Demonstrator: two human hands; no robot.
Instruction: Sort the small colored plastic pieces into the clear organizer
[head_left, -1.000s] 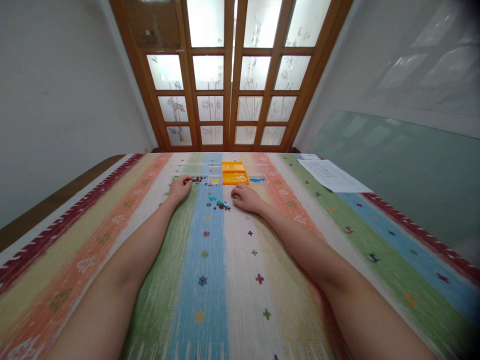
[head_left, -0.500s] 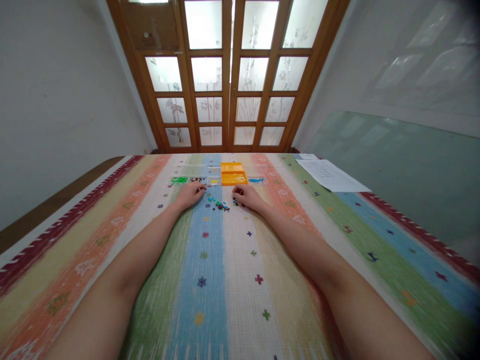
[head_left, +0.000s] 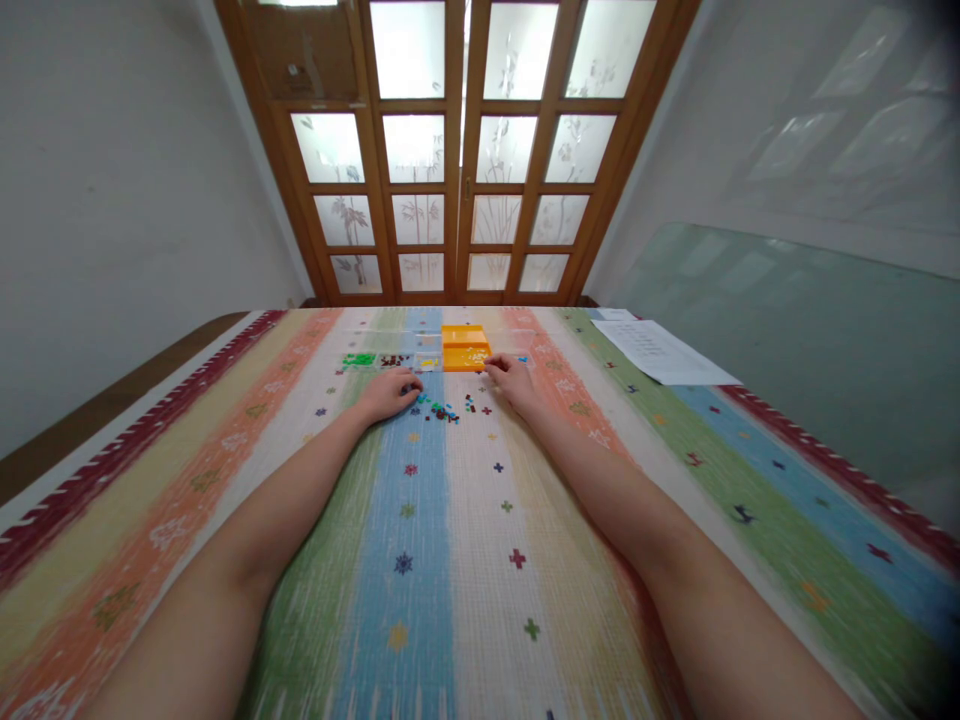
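My left hand [head_left: 391, 394] rests on the cloth with its fingers curled and pressed together. Its fingertips touch the left edge of a loose pile of tiny blue, green and brown pieces [head_left: 441, 411]; whatever they hold is too small to make out. Fingers pinched, my right hand [head_left: 513, 379] is at the front right corner of an open orange box [head_left: 464, 337] with small white pieces inside. Anything in that pinch is hidden. This hand partly covers a clear tray of blue pieces [head_left: 523, 359]. A few dark pieces [head_left: 470, 404] lie between the hands.
Left of the orange box are clear compartments of green pieces [head_left: 359, 359], brown pieces [head_left: 393, 360] and yellow pieces [head_left: 428, 363]. Paper sheets [head_left: 660, 350] lie at the table's right side. A striped cloth [head_left: 480, 600] covers the table; wooden glazed doors [head_left: 460, 200] stand behind.
My right hand has moved right and away from me, from the loose pieces to the orange box's corner. My left hand has come slightly nearer and right, to the pile's edge.
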